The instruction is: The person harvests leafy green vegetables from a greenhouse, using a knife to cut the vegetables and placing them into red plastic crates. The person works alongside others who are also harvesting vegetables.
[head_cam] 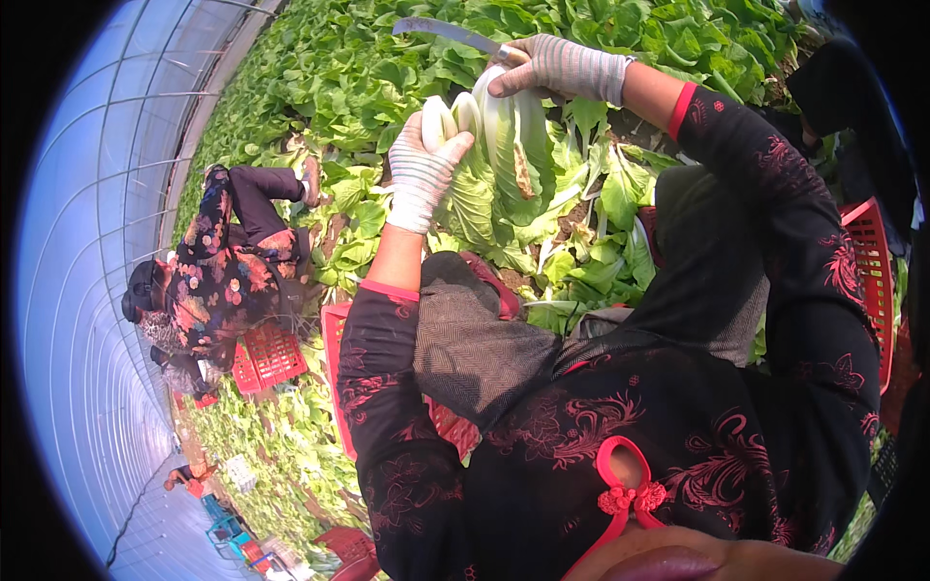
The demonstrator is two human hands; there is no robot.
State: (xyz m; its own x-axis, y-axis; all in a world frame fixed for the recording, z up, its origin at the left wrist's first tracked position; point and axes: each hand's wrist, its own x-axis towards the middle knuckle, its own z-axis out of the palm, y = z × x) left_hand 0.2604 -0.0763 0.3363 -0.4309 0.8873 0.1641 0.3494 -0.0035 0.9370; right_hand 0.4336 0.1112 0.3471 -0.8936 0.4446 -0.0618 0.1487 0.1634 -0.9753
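My left hand, in a striped knit work glove, grips the thick white stalks of a leafy green cabbage between thumb and fingers. The cabbage is held root end up, its green leaves hanging down, with a browned, withered patch on one leaf. My right hand, gloved the same way, holds a curved-blade knife by its handle. The blade points to the left, beyond the cabbage. My right thumb rests against the white base of the cabbage; the fingers behind it are partly hidden.
Cut leaves litter the soil before my knees. Standing greens fill the far bed. Red plastic crates stand at my left and right. A co-worker crouches to the left by another red crate, beside the plastic greenhouse wall.
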